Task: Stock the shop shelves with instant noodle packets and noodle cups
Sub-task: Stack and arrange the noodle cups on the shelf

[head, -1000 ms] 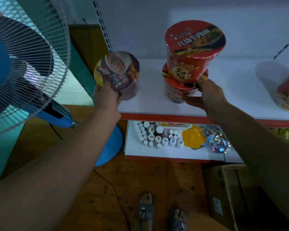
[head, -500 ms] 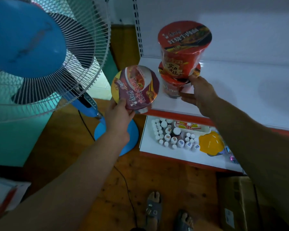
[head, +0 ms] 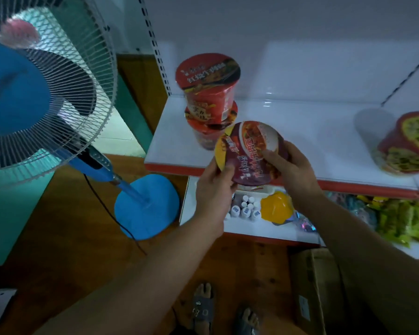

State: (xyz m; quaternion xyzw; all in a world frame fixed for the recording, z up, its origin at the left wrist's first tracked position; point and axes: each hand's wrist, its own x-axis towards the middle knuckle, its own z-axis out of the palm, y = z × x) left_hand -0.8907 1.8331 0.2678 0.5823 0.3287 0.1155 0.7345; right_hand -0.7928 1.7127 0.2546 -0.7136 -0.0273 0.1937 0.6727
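Item: purple noodle cup (head: 250, 153), lid toward me, gripped by my left hand (head: 213, 187) and right hand (head: 293, 168), fingers curled round its rim, over the shelf (head: 324, 131) front edge. Step: placing. Next, I judge: stand it upright beside the stacked red cups (head: 208, 93). Unclear: its body is hidden, and the right-edge cups (head: 406, 143) are blurred and cut off.

Blurred red cups (head: 405, 145) at right edge

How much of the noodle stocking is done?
Done: two red cups stand stacked at the left of the shelf, with more cups at its right. In hand: the left hand and right hand hold a purple-lidded cup before the shelf edge. Left: setting that cup down in the gap between them.
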